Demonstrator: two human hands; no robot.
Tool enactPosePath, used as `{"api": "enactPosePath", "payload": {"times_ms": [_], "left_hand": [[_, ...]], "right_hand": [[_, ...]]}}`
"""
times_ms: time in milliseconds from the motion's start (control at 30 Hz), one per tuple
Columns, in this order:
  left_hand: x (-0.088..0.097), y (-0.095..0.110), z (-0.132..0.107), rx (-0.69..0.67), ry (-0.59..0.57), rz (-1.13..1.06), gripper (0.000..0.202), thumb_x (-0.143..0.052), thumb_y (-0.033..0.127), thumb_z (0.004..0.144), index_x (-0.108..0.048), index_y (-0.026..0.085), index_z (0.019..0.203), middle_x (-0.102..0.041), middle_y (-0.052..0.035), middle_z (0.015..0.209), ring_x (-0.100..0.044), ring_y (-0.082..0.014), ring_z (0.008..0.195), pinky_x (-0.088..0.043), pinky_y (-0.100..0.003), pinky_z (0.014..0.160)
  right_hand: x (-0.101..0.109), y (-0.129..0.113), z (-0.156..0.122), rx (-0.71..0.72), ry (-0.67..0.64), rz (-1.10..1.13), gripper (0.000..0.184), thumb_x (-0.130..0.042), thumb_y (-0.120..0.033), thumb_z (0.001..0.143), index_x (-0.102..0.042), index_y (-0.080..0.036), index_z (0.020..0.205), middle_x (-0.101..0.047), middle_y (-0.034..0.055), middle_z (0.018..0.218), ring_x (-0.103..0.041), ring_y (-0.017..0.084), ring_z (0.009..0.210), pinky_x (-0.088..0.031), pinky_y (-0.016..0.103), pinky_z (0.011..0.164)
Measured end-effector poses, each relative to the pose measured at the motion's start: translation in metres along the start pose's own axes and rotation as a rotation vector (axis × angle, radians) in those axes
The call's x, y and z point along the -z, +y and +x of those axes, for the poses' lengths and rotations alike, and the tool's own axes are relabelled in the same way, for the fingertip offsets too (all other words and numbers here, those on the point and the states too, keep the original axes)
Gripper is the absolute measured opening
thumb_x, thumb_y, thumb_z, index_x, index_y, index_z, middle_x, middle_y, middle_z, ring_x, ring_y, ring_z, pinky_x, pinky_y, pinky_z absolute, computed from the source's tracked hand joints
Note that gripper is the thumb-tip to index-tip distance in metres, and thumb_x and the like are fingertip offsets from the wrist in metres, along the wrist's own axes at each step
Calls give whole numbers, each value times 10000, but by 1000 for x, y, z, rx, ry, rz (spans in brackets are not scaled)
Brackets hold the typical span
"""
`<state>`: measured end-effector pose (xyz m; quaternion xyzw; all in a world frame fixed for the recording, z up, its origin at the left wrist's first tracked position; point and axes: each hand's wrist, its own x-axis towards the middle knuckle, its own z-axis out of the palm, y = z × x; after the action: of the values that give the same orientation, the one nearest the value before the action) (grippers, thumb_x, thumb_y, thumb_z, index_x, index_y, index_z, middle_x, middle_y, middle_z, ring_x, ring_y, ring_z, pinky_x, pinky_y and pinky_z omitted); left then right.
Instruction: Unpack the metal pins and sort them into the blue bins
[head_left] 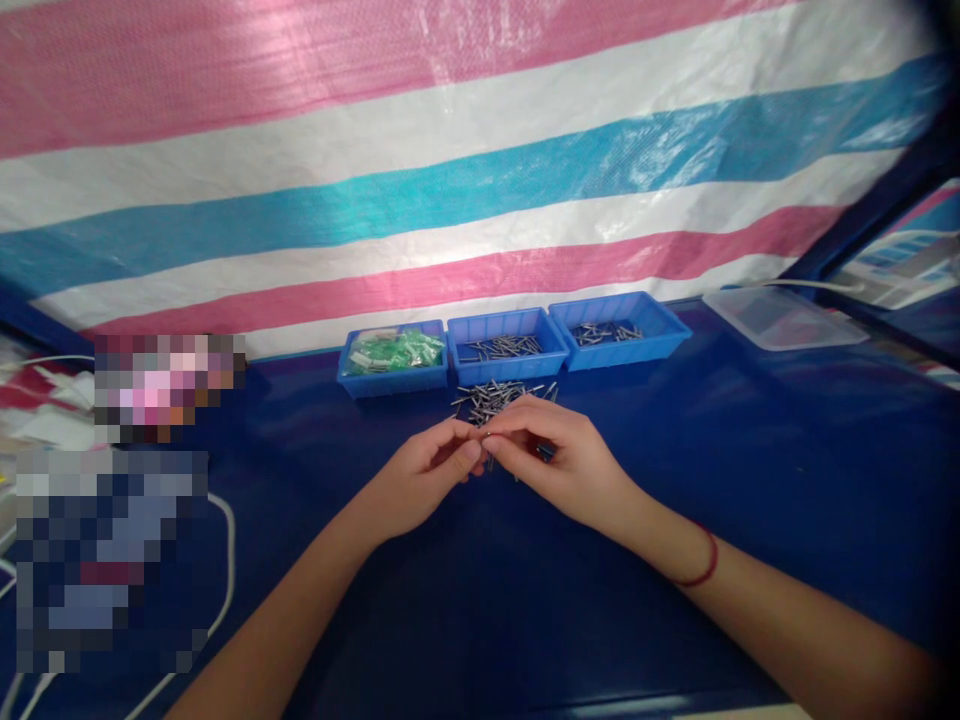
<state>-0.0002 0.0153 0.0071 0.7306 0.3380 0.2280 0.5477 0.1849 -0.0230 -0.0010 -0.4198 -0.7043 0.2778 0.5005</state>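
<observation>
My left hand (pixel 431 470) and my right hand (pixel 566 460) meet fingertip to fingertip over the blue tabletop. Both are closed in a pinch on a small metal piece (pixel 488 434); only its tip shows, and the fingers hide the rest. Just beyond my fingers lies a loose pile of thin metal pins (pixel 491 398), partly covered by my right hand. A dark bit shows under the curled fingers of my right hand, too small to name.
Behind the pile stand a blue bin (pixel 394 380) with green-and-clear plastic packets, a middle blue bin (pixel 514 368) and a right blue bin (pixel 637 345), both holding metal pins. A clear plastic lid (pixel 784 318) lies at back right. A white cable (pixel 229 545) curves at left beside blurred-out items.
</observation>
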Motion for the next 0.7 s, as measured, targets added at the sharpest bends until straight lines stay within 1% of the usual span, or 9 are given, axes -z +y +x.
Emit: {"api": "enactPosePath", "payload": {"times_ms": [100,167,333,400,467,533,567,633,700], "left_hand": [[-1,0,0,-6,1,-1,257,-537,368,905,-618,166,1042,-644,-60,964,-596,-163,868,-494,-285,788],[-1,0,0,-17,25,20,227,-555,349,895,-630,169,1011,-645,-56,981,-598,-165,889,-491,-278,794],[-1,0,0,-23,167,90,158,-601,305,856,-615,163,926,-631,-29,896,-577,-128,766,-467,-231,678],[-1,-1,0,-36,210,111,151,-615,301,844,-613,166,913,-632,-24,879,-574,-127,754,-465,-231,671],[0,-3,0,-49,228,129,159,-623,308,839,-619,173,922,-638,-26,890,-584,-134,775,-473,-240,692],[2,-5,0,-56,244,143,202,-626,323,838,-622,182,983,-645,-33,932,-599,-143,807,-483,-251,714],[3,-5,1,-56,256,151,241,-623,332,841,-615,189,1034,-645,-38,960,-605,-147,821,-489,-255,718],[5,-4,1,-59,290,188,314,-610,349,849,-591,200,1124,-639,-44,1004,-609,-150,833,-496,-258,713],[8,-2,1,-63,309,290,327,-596,362,859,-589,209,1148,-634,-41,1004,-604,-149,822,-490,-259,700]], "right_hand": [[2,-1,1,23,2,-20,99,-585,-233,871,-679,-201,867,-658,42,786,-549,121,609,-424,257,523],[4,-2,2,50,1,-40,85,-590,-212,863,-675,-206,867,-657,34,773,-543,122,608,-422,260,528],[7,0,3,116,5,-125,99,-592,-128,823,-655,-204,837,-646,22,789,-532,111,606,-429,251,554],[8,1,3,143,-21,-190,110,-590,-110,811,-653,-199,829,-647,25,808,-556,120,652,-444,256,602],[8,3,4,135,-54,-228,112,-584,-115,815,-660,-196,821,-642,24,789,-569,128,682,-443,262,629],[9,7,6,54,-39,-194,101,-578,-151,834,-669,-191,813,-638,18,746,-553,124,646,-428,259,598],[10,10,8,-13,6,-147,98,-580,-184,842,-671,-187,804,-635,16,726,-538,119,619,-418,256,572],[14,18,13,-179,162,-16,125,-603,-265,836,-666,-175,778,-618,8,679,-505,109,569,-393,245,518],[24,28,19,-346,370,142,170,-647,-330,796,-651,-167,751,-554,-18,609,-449,87,507,-349,224,453]]}}
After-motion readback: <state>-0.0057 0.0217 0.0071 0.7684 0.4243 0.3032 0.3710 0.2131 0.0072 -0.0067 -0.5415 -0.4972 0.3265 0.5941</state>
